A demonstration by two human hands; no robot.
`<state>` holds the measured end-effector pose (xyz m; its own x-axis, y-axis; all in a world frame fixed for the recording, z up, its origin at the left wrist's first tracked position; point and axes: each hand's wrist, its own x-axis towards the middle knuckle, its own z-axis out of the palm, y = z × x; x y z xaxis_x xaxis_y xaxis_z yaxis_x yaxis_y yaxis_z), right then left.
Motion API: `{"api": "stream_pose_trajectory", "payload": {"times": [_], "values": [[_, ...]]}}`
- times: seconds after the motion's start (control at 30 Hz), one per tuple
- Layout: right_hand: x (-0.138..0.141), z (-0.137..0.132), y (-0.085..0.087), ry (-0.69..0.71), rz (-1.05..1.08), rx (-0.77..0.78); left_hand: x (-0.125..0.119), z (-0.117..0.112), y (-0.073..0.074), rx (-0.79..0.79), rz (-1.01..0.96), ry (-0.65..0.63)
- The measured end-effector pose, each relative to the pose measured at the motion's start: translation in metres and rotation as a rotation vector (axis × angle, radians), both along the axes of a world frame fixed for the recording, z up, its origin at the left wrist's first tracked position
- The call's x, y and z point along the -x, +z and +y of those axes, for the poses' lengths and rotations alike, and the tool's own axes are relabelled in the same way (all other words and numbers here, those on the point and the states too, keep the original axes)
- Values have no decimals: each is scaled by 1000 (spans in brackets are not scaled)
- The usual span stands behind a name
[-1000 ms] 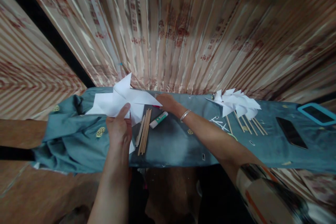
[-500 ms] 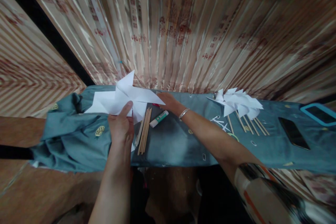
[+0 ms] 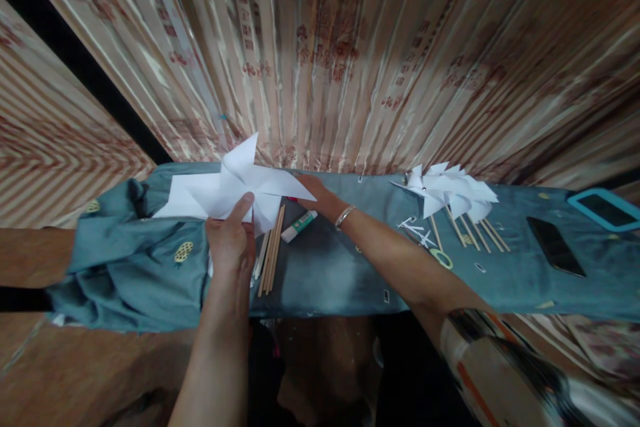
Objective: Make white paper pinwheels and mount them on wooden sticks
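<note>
My left hand [image 3: 230,240] pinches a large white folded paper pinwheel [image 3: 227,188], thumb on top, holding it above the teal cloth [image 3: 330,273]. My right hand [image 3: 315,193], with a bracelet at the wrist, reaches to the far edge of the cloth behind the paper's right tip. Its fingers are partly hidden by the paper, close to something red. A bundle of wooden sticks [image 3: 270,253] and a glue stick [image 3: 299,227] lie between my two hands.
Several finished white pinwheels on sticks [image 3: 453,193] lie at the right, with paper scraps and a green scissors handle [image 3: 442,258] near them. A black phone [image 3: 555,245] and a blue-framed device [image 3: 605,208] rest at the far right. A striped curtain hangs behind.
The view has shifted slightly. My left hand keeps hold of the pinwheel, which has lifted a little. My right hand stays at the far edge.
</note>
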<state>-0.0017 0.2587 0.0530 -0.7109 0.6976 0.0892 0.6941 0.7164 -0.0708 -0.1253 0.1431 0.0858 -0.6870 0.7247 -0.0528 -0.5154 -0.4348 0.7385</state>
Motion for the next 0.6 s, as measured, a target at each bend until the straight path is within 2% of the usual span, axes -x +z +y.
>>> {"api": "stream_pose_trajectory", "payload": {"times": [0.33,0.43,0.6], "values": [[6,11,-10,-23,-2,22,-3,0,3,20,55,-14],[3,8,-4,2,7,33,-4,1,3,26,51,-17],[-6,-5,18,29,21,42,-5,2,1,20,53,-13]]}}
